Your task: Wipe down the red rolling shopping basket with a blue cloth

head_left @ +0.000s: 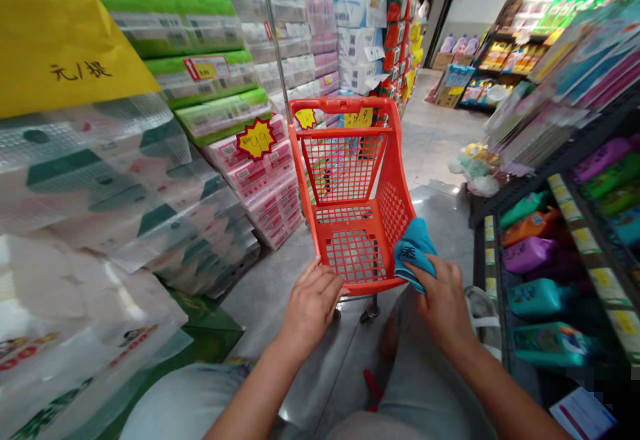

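A red plastic shopping cart [350, 215] stands in front of me, its mesh basket with nothing inside. My left hand [316, 297] is closed over the near left corner of the basket rim, fingers wrapped on the edge. In my right hand [447, 293] is a blue cloth [416, 248] with dark printing, bunched up and pressed against the right side of the basket near its front corner. A thin metal pole [277, 40] rises from the cart's far left corner. Below the basket, a caster wheel [370, 312] rests on the floor.
Stacked tissue packs [200, 67] line the left side, with a yellow price sign [75, 47] overhanging. On the right, a shelf [575, 220] holds coloured bottles [537, 297]. A grey tiled floor [435, 140] runs between them toward more shelves at the back.
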The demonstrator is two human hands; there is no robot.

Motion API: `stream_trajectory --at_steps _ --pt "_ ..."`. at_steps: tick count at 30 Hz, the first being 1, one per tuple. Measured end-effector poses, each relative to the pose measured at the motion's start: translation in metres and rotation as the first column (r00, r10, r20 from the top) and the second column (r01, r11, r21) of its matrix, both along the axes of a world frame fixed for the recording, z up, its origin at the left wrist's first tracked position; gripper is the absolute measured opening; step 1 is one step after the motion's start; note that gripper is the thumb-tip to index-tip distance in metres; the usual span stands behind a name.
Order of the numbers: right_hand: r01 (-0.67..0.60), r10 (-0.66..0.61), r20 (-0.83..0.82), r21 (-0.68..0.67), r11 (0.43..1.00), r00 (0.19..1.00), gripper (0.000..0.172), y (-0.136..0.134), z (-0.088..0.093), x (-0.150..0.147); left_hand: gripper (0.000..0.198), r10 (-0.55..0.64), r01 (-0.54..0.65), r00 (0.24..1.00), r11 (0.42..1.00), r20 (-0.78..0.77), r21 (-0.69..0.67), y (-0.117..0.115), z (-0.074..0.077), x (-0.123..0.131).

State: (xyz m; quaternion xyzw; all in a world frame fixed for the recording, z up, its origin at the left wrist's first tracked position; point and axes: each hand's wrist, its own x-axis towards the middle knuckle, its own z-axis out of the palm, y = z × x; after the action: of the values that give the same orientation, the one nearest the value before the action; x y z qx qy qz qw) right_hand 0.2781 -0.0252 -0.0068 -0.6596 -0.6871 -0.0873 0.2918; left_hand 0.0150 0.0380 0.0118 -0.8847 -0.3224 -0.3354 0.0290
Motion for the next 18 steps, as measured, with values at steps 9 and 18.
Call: stream_trajectory --at_steps 9,18 --pt "-0.123 0.124 -0.034 0.020 0.992 0.992 0.049 -0.008 0.004 -0.022 0.022 -0.060 0.061 0.998 0.998 0.036 -0.031 -0.025 -0.005 0.044" --pt "-0.032 0.037 -0.122 0.038 0.999 0.992 0.053 -0.024 -0.004 -0.016 0.029 -0.275 0.276 0.960 0.961 -0.061 0.011 0.014 0.007 0.044"
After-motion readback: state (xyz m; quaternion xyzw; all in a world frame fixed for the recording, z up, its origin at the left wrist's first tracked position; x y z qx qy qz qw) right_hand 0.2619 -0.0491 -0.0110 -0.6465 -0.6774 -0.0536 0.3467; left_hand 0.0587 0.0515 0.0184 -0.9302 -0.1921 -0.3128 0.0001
